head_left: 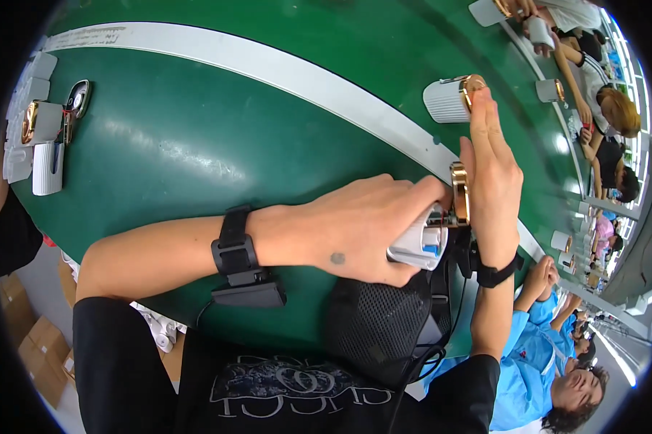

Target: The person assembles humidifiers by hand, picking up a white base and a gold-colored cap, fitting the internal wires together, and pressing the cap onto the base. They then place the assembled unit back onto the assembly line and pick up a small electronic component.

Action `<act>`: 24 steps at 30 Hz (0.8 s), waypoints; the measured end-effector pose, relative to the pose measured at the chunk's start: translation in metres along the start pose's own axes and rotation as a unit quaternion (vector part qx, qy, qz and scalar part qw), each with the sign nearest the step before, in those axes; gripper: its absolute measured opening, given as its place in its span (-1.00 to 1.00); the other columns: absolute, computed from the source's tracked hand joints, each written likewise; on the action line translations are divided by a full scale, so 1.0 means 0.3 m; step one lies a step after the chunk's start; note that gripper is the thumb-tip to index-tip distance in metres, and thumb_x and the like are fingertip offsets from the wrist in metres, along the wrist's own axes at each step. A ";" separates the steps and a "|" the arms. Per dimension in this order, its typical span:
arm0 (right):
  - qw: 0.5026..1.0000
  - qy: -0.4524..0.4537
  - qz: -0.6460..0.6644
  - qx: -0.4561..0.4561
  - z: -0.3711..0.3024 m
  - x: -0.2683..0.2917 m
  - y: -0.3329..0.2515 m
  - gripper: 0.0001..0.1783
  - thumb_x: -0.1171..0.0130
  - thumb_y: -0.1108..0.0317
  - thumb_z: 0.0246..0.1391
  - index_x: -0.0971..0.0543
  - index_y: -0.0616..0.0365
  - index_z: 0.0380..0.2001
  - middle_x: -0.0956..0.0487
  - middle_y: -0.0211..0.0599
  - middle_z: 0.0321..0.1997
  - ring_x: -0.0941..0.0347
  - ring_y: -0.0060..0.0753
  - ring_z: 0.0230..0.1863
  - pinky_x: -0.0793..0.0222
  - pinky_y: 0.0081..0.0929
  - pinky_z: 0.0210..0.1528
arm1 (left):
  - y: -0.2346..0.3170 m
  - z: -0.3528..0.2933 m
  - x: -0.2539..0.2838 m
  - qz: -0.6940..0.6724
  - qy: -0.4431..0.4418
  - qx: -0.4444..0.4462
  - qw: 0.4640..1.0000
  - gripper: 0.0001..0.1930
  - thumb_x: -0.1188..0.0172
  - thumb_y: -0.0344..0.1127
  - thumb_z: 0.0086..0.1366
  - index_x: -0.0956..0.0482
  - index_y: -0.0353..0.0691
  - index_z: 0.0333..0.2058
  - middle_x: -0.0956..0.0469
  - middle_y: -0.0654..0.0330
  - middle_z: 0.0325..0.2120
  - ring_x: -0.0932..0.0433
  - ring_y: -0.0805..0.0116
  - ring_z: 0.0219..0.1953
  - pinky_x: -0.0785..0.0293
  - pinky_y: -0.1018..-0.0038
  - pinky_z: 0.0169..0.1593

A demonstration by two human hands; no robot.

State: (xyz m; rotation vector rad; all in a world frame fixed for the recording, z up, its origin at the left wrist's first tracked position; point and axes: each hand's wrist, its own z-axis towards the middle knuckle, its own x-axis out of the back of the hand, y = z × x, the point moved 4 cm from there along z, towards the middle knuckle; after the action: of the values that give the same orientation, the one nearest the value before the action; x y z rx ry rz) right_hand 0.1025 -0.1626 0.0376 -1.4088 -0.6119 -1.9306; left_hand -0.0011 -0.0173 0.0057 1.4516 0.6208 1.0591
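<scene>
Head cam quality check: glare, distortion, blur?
Head view: glare streaks the green tabletop left of centre; fisheye bows the white strip; black vignetting fills the corners; the tube light at lower right looks blown out; left hand and right hand look fairly sharp.

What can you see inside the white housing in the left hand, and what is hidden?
At the open end of the white housing, a small blue piece and a pale inner part show. Its wall hides the deeper inside; the left hand covers much of the outside.
</scene>
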 end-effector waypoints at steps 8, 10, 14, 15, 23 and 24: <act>0.984 0.007 0.179 0.021 -0.013 0.139 0.026 -0.18 -0.24 0.64 -0.07 -0.43 0.01 0.34 -0.34 -0.07 0.46 -0.34 0.06 0.40 -0.36 -0.19 0.34 | -0.002 0.018 0.070 0.018 0.050 -0.103 0.993 -0.23 -0.47 -0.26 0.03 -0.31 -0.25 0.20 -0.54 0.01 -0.07 -0.55 0.03 -0.05 -0.47 0.21 0.08; 0.977 0.005 0.195 0.086 -0.031 0.156 -0.026 -0.20 -0.28 0.62 -0.12 -0.50 -0.03 0.29 -0.35 -0.13 0.46 -0.38 0.04 0.36 -0.37 -0.18 0.31 | -0.011 0.026 0.105 0.020 0.034 -0.108 0.993 -0.22 -0.47 -0.27 0.03 -0.31 -0.24 0.22 -0.54 0.01 -0.05 -0.56 0.06 -0.02 -0.47 0.23 0.11; 0.969 -0.047 0.161 0.179 -0.037 0.112 -0.065 -0.24 -0.33 0.61 -0.12 -0.53 -0.02 0.24 -0.36 -0.13 0.44 -0.42 0.04 0.30 -0.41 -0.22 0.24 | -0.015 0.037 0.116 -0.020 -0.015 -0.038 0.999 -0.21 -0.41 -0.34 0.05 -0.27 -0.22 0.27 -0.53 0.02 0.02 -0.56 0.12 0.05 -0.47 0.25 0.13; 0.971 -0.048 0.159 0.173 -0.051 0.120 -0.062 -0.24 -0.33 0.61 -0.12 -0.53 -0.02 0.24 -0.36 -0.13 0.44 -0.42 0.04 0.30 -0.41 -0.22 0.24 | -0.018 0.040 0.110 -0.038 -0.022 -0.021 0.999 -0.24 -0.39 -0.34 0.05 -0.28 -0.24 0.24 -0.53 -0.01 -0.01 -0.55 0.08 0.04 -0.47 0.23 0.12; 0.975 -0.130 0.139 0.113 -0.034 0.240 -0.049 -0.36 -0.39 0.51 -0.17 -0.59 0.02 0.11 -0.53 -0.20 0.10 -0.53 -0.07 0.04 -0.51 -0.28 0.03 | -0.032 0.032 0.109 -0.016 -0.021 -0.011 1.000 -0.26 -0.31 -0.39 0.03 -0.24 -0.25 0.23 -0.53 -0.04 -0.04 -0.55 0.03 0.00 -0.48 0.22 0.09; 0.969 -0.144 0.173 0.103 -0.024 0.255 -0.052 -0.39 -0.38 0.48 -0.14 -0.59 0.03 0.10 -0.52 -0.22 0.00 -0.53 -0.11 -0.05 -0.50 -0.28 -0.02 | -0.028 0.029 0.110 -0.011 -0.023 -0.010 1.000 -0.25 -0.30 -0.41 0.04 -0.23 -0.22 0.25 -0.52 -0.02 -0.01 -0.56 0.08 0.02 -0.49 0.24 0.10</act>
State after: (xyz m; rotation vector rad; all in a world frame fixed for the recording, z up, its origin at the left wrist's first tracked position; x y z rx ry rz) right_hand 0.0710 -0.1752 0.1082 -1.5555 -0.6307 -1.3629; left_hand 0.0229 0.0084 0.0068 1.4449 0.5890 1.0093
